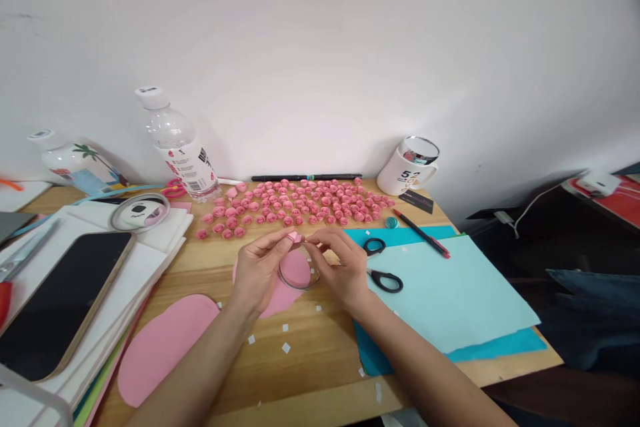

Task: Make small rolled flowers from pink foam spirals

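Above the middle of the wooden desk, my left hand (257, 267) pinches a small piece of rolled pink paper (296, 238) between thumb and fingers. My right hand (343, 260) is closed at the right end of that same paper, its thumb and fingertip pressed together there. Below the hands, a clear ring (306, 288) lies over a pink paper sheet (275, 301). Small white squares (285, 347) are scattered nearby. Just right of my right hand are black-handled scissors (387, 281), their blades mostly hidden. Behind both hands spread many small pink paper roses (287, 203).
A pink paper shape (167, 347) lies at front left beside a phone (65, 300) on stacked papers. A water bottle (183, 153) and a white mug (407, 170) stand near the wall. Light blue sheets (450, 300) and a red-tipped pencil (425, 235) lie right.
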A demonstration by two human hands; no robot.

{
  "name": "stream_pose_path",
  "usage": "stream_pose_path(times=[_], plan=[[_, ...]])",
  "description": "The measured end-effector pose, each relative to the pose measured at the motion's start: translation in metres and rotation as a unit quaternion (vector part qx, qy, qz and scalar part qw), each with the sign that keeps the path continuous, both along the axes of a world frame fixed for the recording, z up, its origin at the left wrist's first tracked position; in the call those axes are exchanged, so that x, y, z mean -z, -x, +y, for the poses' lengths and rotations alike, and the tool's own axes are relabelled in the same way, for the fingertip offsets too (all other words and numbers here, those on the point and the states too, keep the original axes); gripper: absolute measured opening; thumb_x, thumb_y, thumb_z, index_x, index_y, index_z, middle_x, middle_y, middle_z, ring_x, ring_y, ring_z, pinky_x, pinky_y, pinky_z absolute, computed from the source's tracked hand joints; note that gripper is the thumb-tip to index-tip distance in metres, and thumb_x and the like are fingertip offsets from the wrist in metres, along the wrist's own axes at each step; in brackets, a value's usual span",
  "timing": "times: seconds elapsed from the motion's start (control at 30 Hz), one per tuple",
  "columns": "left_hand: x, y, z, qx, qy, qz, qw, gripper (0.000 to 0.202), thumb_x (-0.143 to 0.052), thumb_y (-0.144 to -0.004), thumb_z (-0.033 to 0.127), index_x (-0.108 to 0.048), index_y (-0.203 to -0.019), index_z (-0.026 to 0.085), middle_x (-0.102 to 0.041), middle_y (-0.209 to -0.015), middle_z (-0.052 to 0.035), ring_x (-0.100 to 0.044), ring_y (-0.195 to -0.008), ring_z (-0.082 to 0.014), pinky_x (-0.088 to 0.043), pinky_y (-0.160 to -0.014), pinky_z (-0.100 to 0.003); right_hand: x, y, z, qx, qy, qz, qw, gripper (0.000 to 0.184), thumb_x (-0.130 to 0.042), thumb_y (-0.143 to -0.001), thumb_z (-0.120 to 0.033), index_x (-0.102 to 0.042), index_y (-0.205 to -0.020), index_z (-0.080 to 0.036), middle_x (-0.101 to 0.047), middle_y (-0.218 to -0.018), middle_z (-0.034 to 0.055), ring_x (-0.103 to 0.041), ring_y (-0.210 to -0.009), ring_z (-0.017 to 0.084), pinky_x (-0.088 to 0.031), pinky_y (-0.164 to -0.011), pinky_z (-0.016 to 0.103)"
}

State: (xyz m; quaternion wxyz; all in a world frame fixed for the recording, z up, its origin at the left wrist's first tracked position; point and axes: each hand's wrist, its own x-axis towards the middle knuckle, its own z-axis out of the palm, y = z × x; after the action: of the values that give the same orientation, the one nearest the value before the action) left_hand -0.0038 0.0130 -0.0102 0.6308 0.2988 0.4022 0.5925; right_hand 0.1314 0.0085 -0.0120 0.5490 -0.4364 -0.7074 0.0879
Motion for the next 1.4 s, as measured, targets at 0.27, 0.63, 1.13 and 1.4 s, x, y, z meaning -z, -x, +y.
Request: stream_pose_path(times=[0.27,0.63,1.13,1.4], plan=[[0.004,0.001,-0.002,0.016,0.000,0.030,0.999,0.019,-0.073,-0.063,0.019,-0.073,-0.082,0.019,-0.073,-0.081,-0.0041,-0.065,-0.080,-0.0152,-0.048,-0.086,-0.030,0.007,0.000,0.003,-0.008,-0.014,0.001,1.000,0.016,-0.055,-0.078,-0.014,-0.066,-0.088,-0.022,-0.063,-0.088,0.0065,-0.062,-0.073,0.015,-0.055,-0.060,0.027],[0.005,0.000,-0.003,0.022,-0.016,0.052,0.998,0.019,-0.073,-0.063,0.020,-0.073,-0.082,0.018,-0.073,-0.084,-0.0050,-0.064,-0.084,-0.0172,-0.046,-0.089,-0.032,0.008,0.000,0.004,-0.006,-0.045,-0.012,0.999,0.016,-0.055,-0.076,-0.012,-0.066,-0.084,-0.021,-0.067,-0.085,0.0068,-0.064,-0.074,0.016,-0.054,-0.061,0.028],[0.005,0.000,-0.003,0.033,-0.017,0.045,0.998,0.018,-0.073,-0.064,0.020,-0.073,-0.081,0.018,-0.073,-0.082,-0.0052,-0.065,-0.082,-0.0177,-0.046,-0.089,-0.034,0.011,-0.001,0.004,0.005,-0.035,-0.022,0.999,0.016,-0.052,-0.078,-0.010,-0.063,-0.083,-0.020,-0.067,-0.085,0.0065,-0.063,-0.073,0.015,-0.053,-0.059,0.026],[-0.002,0.002,-0.001,0.040,0.014,-0.034,0.999,0.020,-0.075,-0.061,0.019,-0.073,-0.081,0.017,-0.073,-0.079,-0.0059,-0.066,-0.080,-0.0178,-0.045,-0.090,-0.037,0.004,-0.005,0.005,0.061,0.015,0.106,0.992,0.008,-0.053,-0.075,-0.011,-0.053,-0.076,-0.019,-0.063,-0.087,0.0061,-0.062,-0.081,0.018,-0.053,-0.067,0.032]])
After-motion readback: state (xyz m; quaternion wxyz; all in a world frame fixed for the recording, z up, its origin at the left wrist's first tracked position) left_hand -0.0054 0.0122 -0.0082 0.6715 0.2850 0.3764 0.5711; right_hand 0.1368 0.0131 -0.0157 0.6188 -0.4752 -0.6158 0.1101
